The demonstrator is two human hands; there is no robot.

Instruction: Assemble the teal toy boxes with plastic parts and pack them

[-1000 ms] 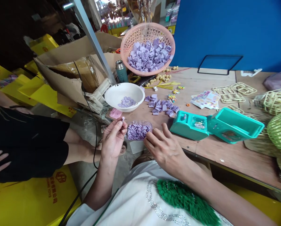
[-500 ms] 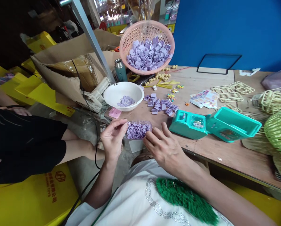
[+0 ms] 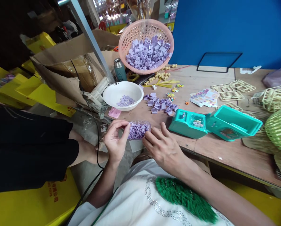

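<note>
Head view first: our left hand sits at the near edge of the table, its thumb and forefinger pressed together in a pinch at the left end of a small clear tray. Whether a piece sits between the fingertips, we cannot tell. Our right hand rests just beside the tray's right end, fingers loosely spread and flat, their tips touching its rim. The tray lies on the table edge between both hands and is heaped with small purple plastic pieces.

Just beyond, to the right, a teal toy case lies open on the wood. Behind the tray stands a white bowl with a few purple pieces in its bottom, and a small pink part lies at its near side. A loose scatter of purple pieces lies right of the bowl. Farther back a green flask stands upright, and a pink basket, tilted toward us, is full of purple pieces. A green basket shows at the right edge.
</note>
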